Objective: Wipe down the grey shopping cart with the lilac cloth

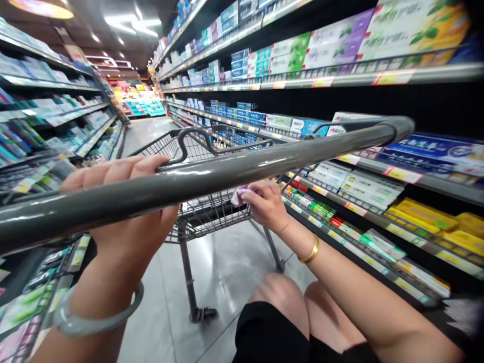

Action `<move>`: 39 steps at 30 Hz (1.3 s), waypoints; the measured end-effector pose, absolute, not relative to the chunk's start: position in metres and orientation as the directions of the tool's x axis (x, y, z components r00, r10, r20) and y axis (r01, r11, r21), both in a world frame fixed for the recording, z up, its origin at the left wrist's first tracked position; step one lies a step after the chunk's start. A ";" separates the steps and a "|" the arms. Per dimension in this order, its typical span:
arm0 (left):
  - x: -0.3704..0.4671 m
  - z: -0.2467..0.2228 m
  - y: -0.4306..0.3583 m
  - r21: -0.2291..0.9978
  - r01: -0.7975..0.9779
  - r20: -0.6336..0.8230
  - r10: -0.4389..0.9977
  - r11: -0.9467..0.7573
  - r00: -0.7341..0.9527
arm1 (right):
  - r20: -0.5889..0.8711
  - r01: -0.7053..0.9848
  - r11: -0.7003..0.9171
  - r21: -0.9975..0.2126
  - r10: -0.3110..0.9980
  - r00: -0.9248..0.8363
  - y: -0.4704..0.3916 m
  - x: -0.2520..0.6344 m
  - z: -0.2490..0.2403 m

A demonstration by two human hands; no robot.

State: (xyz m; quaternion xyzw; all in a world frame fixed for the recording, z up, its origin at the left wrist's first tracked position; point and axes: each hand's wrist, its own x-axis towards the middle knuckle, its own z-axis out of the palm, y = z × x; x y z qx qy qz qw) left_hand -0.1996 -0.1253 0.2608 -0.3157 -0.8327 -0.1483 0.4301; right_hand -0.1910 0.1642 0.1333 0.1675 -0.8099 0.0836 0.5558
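Note:
A thick grey cart handle [227, 171] crosses the head view from lower left to upper right. My left hand [128, 217] is wrapped round its left part, with a pale bangle on the wrist. Below the handle, my right hand [266, 204] is closed on a crumpled light purple cloth [239, 196], held against the rear of the wire cart basket [212, 214]. A gold bangle circles my right wrist. The handle hides part of the basket and some of my left fingers.
Shelves of boxed goods [287, 50] line the right side, close to the cart. More stocked shelves [49, 85] stand at the left. Grey tiled floor [151, 302] shows under the cart, and the aisle runs ahead to a bright display [143, 103].

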 end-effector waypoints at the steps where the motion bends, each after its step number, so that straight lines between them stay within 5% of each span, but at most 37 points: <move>1: -0.199 0.263 -0.124 -0.077 0.614 0.826 0.395 0.786 -0.402 | 0.951 -0.344 0.938 0.035 -0.138 -0.278 0.167 -0.188 0.145; 5: -0.200 0.267 -0.115 -0.167 0.563 0.904 0.354 0.810 -0.241 | 0.982 -0.304 0.953 0.012 -0.068 -0.175 0.177 -0.182 0.170; 11: -0.209 0.267 -0.095 -0.287 0.598 0.902 0.421 0.749 -0.093 | 0.950 -0.347 0.936 -0.057 -0.055 -0.306 0.189 -0.179 0.153; 17: -0.195 0.264 -0.073 -0.169 0.661 0.951 0.297 0.731 -0.086 | 0.975 -0.286 0.945 -0.160 0.107 -0.192 0.206 -0.162 0.198; 23: -0.168 0.243 -0.058 -0.085 0.718 0.943 0.288 0.690 -0.166 | 0.949 -0.341 0.903 -0.260 0.175 -0.261 0.217 -0.141 0.189; 28: -0.127 0.242 -0.044 -0.240 0.909 0.850 0.527 0.342 0.026 | 0.987 -0.341 0.928 -0.150 0.159 -0.001 0.200 -0.064 0.231; 32: -0.081 0.282 -0.015 -0.331 0.936 0.809 0.547 0.117 0.218 | 1.000 -0.307 0.951 -0.016 0.010 -0.022 0.196 -0.040 0.275; 35: -0.063 0.321 0.012 -0.383 0.901 0.832 0.500 0.203 0.240 | 0.997 -0.293 0.956 0.005 -0.029 -0.078 0.215 -0.048 0.292; 39: -0.070 0.354 0.043 -0.390 0.816 0.815 0.573 0.427 0.090 | 0.984 -0.265 0.948 -0.179 0.174 -0.044 0.234 -0.054 0.302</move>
